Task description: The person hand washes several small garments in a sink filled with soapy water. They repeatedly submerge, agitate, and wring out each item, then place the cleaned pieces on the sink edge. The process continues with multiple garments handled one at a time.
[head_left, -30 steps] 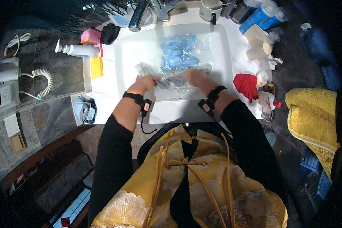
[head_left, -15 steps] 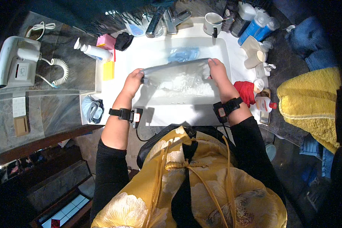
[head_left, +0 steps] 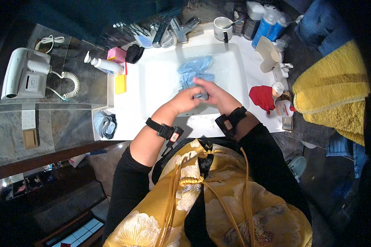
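Over the near part of the white sink basin, my two hands meet around a small bunched grey cloth. My left hand is closed on it from the left, fingers curled. My right hand presses against it from the other side, thumb and fingers bent around it. Most of the cloth is hidden in my grip. Just beyond my hands a light blue cloth lies crumpled and wet in the basin.
A faucet and a mug stand behind the basin. Bottles and a red cloth line the right. At left are a pump bottle, a folded grey-blue cloth and a wall hair dryer.
The grey cloth was stretched wide between my separated hands; now it is bunched small between them. Both hands have come together at the middle and closer to me.
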Demonstrator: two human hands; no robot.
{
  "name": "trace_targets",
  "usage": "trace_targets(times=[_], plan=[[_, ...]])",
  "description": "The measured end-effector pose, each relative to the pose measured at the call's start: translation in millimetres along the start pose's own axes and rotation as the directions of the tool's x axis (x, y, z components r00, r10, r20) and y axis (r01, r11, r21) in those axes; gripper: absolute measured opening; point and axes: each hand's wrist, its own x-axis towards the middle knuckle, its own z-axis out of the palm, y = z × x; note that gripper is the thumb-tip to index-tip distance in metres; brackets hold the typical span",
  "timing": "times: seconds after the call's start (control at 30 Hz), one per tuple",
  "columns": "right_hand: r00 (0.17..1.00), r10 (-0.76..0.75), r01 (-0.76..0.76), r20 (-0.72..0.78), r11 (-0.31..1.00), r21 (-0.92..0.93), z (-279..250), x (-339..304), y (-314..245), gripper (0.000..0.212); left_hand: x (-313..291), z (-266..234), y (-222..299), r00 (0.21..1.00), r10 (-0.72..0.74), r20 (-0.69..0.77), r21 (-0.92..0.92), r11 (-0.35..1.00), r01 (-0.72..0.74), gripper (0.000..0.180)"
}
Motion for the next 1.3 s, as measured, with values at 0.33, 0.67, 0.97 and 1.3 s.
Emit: trace_targets(times=[0.33, 0.67, 0.97, 1.3], plan=[[0.960, -0.260, 0.266, 0.104, 0.731, -0.629, -5, -31, -26, 0.042, -3, -28, -15, 0.967, 0.121, -0.223, 0.230, 0.971, -0.069, 0.040], [0.898, -0.394, 0.439, 0.195, 0.776, -0.454, 22, -55, -40, 0.032, 6, -34, 29, 0.957, -0.165, -0.240, -0.188, 0.975, 0.121, 0.033], [0.936, -0.340, 0.352, 0.093, 0.901, -0.254, 0, -28, -24, 0.068, 5, -40, 71, 0.937, -0.143, -0.320, -0.452, 0.892, -0.019, 0.019], [0.932, -0.211, 0.243, 0.296, 0.967, -0.077, -36, 13, 14, 0.075, 48, -59, 43, 0.853, -0.267, -0.449, -0.579, 0.814, -0.049, 0.024]])
